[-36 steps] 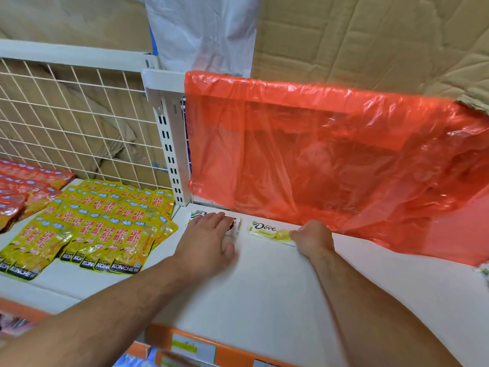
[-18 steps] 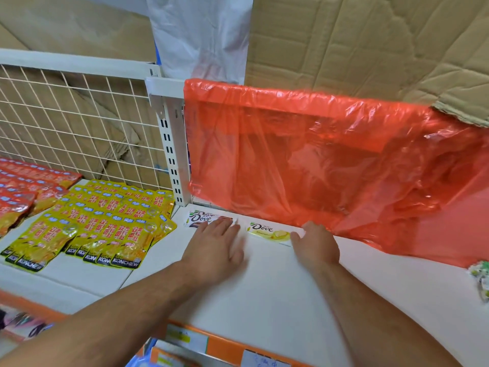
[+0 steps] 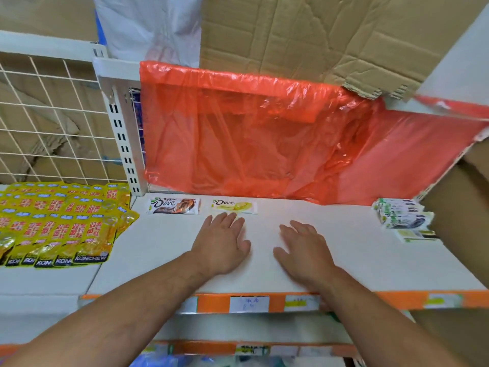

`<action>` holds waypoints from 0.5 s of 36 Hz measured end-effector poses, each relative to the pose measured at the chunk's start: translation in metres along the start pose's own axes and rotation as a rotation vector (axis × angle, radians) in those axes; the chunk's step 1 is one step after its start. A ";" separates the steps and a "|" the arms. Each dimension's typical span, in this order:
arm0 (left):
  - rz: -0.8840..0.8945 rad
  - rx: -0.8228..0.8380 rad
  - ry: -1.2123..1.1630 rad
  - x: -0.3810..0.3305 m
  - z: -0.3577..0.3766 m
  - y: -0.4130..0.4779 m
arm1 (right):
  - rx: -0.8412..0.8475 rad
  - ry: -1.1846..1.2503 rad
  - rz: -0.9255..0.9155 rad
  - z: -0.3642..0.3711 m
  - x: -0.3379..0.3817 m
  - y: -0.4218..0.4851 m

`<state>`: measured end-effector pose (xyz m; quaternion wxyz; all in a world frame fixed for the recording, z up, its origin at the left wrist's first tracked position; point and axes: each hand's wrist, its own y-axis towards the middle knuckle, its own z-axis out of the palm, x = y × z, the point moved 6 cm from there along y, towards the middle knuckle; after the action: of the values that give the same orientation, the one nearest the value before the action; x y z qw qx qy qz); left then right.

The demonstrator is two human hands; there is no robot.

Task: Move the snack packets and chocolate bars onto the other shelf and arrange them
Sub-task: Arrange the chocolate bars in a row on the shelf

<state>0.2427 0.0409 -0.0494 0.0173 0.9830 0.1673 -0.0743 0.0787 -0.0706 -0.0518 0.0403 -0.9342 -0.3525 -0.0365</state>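
Two Dove chocolate bars lie side by side at the back of the white shelf (image 3: 344, 260): a brown-and-white one (image 3: 173, 206) on the left and a yellow one (image 3: 234, 206) to its right. My left hand (image 3: 222, 245) lies flat on the shelf just in front of the yellow bar, fingers straight, holding nothing. My right hand (image 3: 304, 250) lies flat beside it, also holding nothing. A pile of green-and-white chocolate bars (image 3: 401, 215) sits at the shelf's right end. Several yellow Konchew snack packets (image 3: 60, 223) lie in rows on the neighbouring shelf to the left.
An orange plastic sheet (image 3: 264, 139) hangs behind the shelf. A white slotted upright post (image 3: 124, 144) and a wire grid (image 3: 47, 115) stand at the back left. Cardboard (image 3: 304, 35) rises above. Orange price strips (image 3: 251, 303) run along the front edge.
Both hands have let go of the two Dove bars and drawn back toward me, now lying flat on the shelf. The view has shifted right, showing the pile of bars at the right end.
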 end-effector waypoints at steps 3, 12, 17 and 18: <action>0.048 0.007 -0.008 -0.016 0.004 -0.005 | -0.006 0.002 0.051 -0.002 -0.011 -0.021; 0.162 -0.035 -0.040 -0.065 0.004 -0.013 | -0.050 0.055 0.157 -0.015 -0.053 -0.065; 0.212 -0.024 -0.036 -0.102 0.007 -0.001 | -0.065 0.086 0.199 -0.017 -0.087 -0.080; 0.220 -0.021 -0.037 -0.111 0.008 0.002 | -0.062 0.089 0.207 -0.017 -0.096 -0.081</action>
<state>0.1387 0.0018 -0.0402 0.0389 0.9936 0.0590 -0.0883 -0.0477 -0.0744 -0.0398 0.0304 -0.9638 -0.2509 -0.0848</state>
